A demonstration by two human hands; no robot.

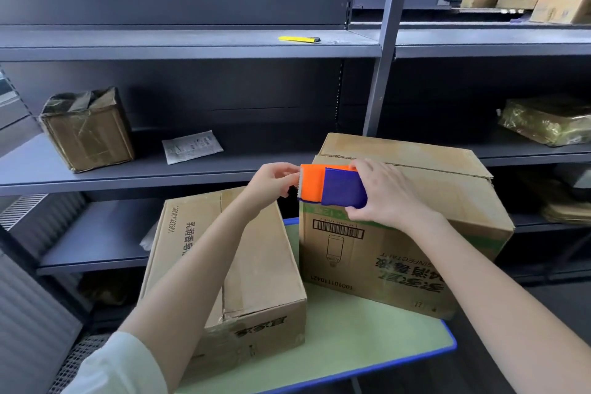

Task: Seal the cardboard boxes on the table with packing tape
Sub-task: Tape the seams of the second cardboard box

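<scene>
Over the taller box [399, 233], the right hand [383, 195] had its grip round the light, stiff tape dispenser [332, 185]. The left hand [271, 182] pinched its toothed end; couldn't tell if any tape was out.

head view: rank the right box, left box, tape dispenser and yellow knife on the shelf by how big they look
1. right box, largest
2. left box, close behind; it sits nearer the camera, so this order is unsure
3. tape dispenser
4. yellow knife, smallest, though it lies farther off
</scene>
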